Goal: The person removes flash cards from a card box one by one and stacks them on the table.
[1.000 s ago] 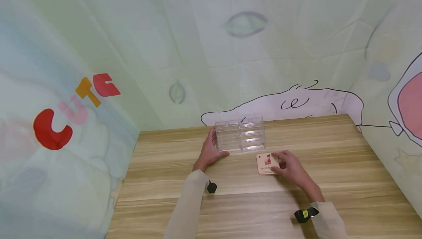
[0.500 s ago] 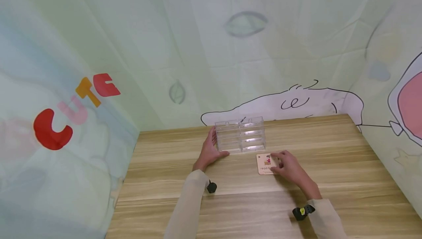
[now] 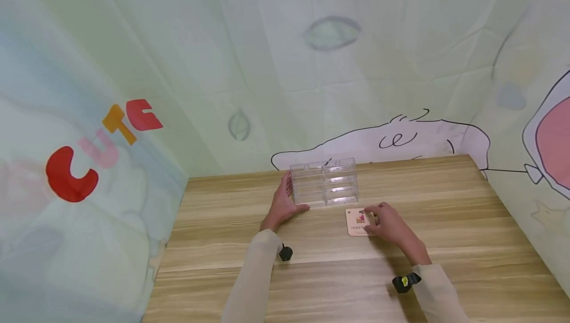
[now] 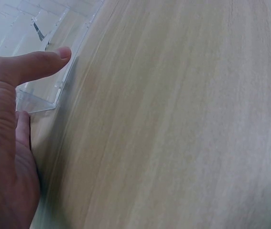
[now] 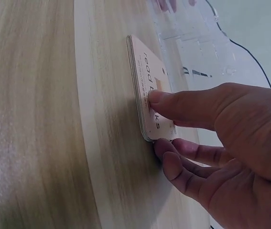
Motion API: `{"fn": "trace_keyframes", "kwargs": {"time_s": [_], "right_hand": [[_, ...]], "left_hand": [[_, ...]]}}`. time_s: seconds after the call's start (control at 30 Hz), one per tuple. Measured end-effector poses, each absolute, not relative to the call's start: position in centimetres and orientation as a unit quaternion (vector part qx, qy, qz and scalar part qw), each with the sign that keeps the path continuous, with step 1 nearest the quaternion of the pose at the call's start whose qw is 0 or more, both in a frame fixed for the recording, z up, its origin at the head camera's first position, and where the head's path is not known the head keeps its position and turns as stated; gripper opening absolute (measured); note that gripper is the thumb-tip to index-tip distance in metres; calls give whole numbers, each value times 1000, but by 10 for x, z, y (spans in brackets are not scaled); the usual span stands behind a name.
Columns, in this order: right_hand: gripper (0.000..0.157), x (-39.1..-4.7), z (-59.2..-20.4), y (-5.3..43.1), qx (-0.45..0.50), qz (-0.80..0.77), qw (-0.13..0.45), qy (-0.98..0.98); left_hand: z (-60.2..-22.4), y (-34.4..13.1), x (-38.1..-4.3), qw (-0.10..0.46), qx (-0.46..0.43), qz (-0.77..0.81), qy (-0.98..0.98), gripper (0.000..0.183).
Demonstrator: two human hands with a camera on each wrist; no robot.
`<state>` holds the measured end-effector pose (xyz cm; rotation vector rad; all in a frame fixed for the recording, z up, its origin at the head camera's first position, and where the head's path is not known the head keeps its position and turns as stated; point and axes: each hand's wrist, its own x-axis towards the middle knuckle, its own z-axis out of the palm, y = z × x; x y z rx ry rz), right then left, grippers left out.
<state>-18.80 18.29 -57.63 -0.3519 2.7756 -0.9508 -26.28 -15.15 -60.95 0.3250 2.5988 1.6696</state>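
Note:
A clear plastic box (image 3: 309,187) with two columns of compartments stands at the back of the table. My left hand (image 3: 284,205) holds its left front corner, the fingers along the side and the thumb across the lower front. In the left wrist view that thumb (image 4: 44,65) lies over the box's edge. Just in front of the box is a stack of square flashcards (image 3: 355,229), the top one showing a small picture and "read books". My right hand (image 3: 392,226) pinches the stack's right edge. Its thumb (image 5: 171,104) presses on the top card while other fingertips sit at the edge.
The wood-grain table (image 3: 213,249) ends at the back against a printed curtain (image 3: 267,90). A second curtain side with "CUTE" lettering (image 3: 118,122) hangs at the left. Both wrists wear a small black camera (image 3: 286,253).
My right wrist and forearm have shifted slightly left and away from me, while the flashcards stay almost where they were. The left hand and the box have not moved.

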Motion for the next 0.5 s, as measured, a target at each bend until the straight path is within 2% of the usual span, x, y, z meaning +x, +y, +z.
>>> {"fn": "trace_keyframes", "kwargs": {"time_s": [0.23,0.5], "right_hand": [[53,-188,-575,183,-118,-324,109,932],[73,-193,-569,194,-145,-304,98,936]], "left_hand": [[-613,-152,-263,26,98,532,840,128],[-615,-155,-262,23,106,532,840,132]]}}
